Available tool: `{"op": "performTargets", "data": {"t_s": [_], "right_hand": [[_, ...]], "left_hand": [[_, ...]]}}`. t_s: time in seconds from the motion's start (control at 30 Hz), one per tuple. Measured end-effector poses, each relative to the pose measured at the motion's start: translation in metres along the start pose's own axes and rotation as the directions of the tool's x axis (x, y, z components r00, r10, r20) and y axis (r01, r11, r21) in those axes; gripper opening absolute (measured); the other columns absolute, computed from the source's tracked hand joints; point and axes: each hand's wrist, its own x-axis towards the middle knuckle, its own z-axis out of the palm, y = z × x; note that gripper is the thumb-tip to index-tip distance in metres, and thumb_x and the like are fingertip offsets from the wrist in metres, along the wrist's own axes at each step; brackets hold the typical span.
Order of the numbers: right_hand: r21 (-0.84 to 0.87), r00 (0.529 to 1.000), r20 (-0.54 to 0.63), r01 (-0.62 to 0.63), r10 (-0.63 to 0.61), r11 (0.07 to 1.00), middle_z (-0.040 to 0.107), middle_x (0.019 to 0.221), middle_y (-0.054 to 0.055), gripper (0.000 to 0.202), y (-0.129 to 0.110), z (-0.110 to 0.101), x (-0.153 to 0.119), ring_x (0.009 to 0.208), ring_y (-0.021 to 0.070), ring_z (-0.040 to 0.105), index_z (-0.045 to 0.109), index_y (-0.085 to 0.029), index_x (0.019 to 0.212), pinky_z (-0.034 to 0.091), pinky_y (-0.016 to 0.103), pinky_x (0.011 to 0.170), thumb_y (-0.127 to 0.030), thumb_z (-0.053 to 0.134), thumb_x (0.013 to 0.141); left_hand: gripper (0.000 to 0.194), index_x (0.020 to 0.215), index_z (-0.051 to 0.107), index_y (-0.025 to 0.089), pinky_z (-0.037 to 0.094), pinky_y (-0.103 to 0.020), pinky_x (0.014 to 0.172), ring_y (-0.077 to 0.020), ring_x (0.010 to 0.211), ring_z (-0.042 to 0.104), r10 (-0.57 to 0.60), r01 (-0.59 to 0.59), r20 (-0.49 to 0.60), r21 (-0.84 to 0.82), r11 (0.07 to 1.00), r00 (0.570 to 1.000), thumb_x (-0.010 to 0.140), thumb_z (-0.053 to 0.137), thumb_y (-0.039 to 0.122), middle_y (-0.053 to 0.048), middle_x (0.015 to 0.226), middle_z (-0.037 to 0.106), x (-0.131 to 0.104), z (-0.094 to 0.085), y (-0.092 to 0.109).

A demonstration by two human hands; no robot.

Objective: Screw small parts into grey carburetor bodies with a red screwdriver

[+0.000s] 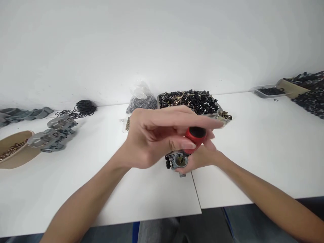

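My left hand (145, 138) grips the red handle with a black end of a screwdriver (193, 140), thumb and fingers closed around it. The tool slants down towards the round bore of a small metal carburetor (173, 162). A brass-coloured plate shows inside that bore, and the shaft's tip seems to meet it. Behind and below, my right hand (201, 158) holds the carburetor from its right side, just above the white table (157, 199). My left hand and the handle hide part of the right hand's fingers.
A tray of black clamps (189, 99), a bag of small parts (143, 101) and a small cup of metal pieces (224, 116) stand behind my hands. To the left are more carburetors (54, 133), black cord rings (86, 107) and a beige bowl (30, 155). A plastic tray (268, 94) sits far right.
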Motion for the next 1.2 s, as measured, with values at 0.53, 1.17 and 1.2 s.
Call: {"op": "performTargets", "data": {"t_s": [0.53,1.17,1.2], "right_hand": [[0.019,0.997,-0.031,0.068,-0.067,0.998,0.066,0.104,0.007,0.045,-0.001,0.0,0.001,0.094,0.0246,0.062,0.059,-0.021,0.109,0.055,0.034,0.076,-0.034,0.078,0.07],[0.036,0.995,-0.012,0.1,-0.099,0.994,0.061,0.117,0.006,0.037,-0.004,-0.001,0.002,0.102,0.0218,0.06,0.062,-0.02,0.103,0.053,0.03,0.079,-0.028,0.076,0.069],[0.037,0.994,-0.011,0.107,-0.107,0.994,0.06,0.121,0.007,0.038,-0.003,-0.001,0.002,0.103,0.0211,0.06,0.062,-0.02,0.104,0.053,0.03,0.08,-0.028,0.075,0.07]], "left_hand": [[0.03,0.113,0.074,0.03,0.066,-0.04,0.073,-0.024,0.085,0.075,-0.057,0.06,0.036,-0.09,0.994,0.998,0.083,0.073,0.028,-0.006,0.091,0.073,0.0,-0.006,-0.001],[0.033,0.112,0.076,0.022,0.067,-0.038,0.073,-0.0212,0.078,0.074,0.035,-0.034,0.01,-0.103,0.994,0.999,0.081,0.074,0.014,-0.007,0.088,0.07,0.004,-0.009,0.0],[0.032,0.113,0.076,0.022,0.067,-0.041,0.075,-0.0222,0.078,0.075,0.034,-0.027,0.045,-0.162,0.987,0.998,0.082,0.072,0.015,-0.008,0.089,0.07,0.005,-0.012,-0.003]]}}
